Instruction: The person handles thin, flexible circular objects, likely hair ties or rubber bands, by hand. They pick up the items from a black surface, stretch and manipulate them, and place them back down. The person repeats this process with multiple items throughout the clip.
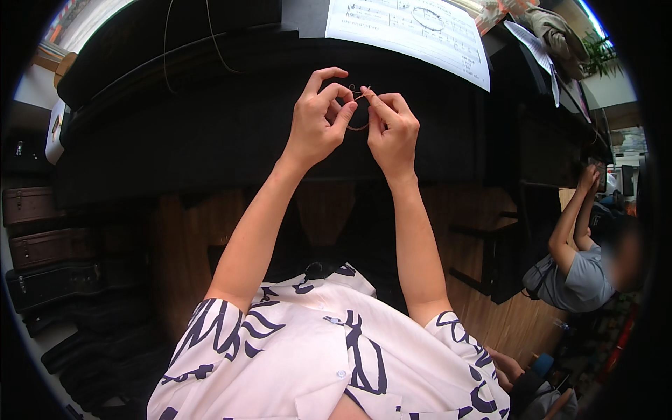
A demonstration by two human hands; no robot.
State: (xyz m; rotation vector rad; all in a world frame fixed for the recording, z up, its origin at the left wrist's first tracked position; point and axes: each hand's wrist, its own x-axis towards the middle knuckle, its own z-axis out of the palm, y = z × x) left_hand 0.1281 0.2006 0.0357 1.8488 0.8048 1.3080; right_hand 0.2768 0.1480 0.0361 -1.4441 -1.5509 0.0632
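Both my hands are raised over a black surface (231, 133), close together and working on one thin brown cord (358, 129). My left hand (318, 120) pinches the cord between thumb and index finger, and its other fingers are curled or lifted. Just to the right, my right hand (393, 131) grips the cord between thumb and fingertips. A small loop of cord hangs below the fingertips, and thin ends stick up between the two hands. How the strands cross there is too small to tell.
Sheet music (413, 42) lies beyond my hands. Thin wires (211, 35) hang at the far left. Dark hard cases (49, 245) are stacked at the left. On the right, a person in a grey shirt (574, 276) sits with hands raised, near a dark stool (483, 245).
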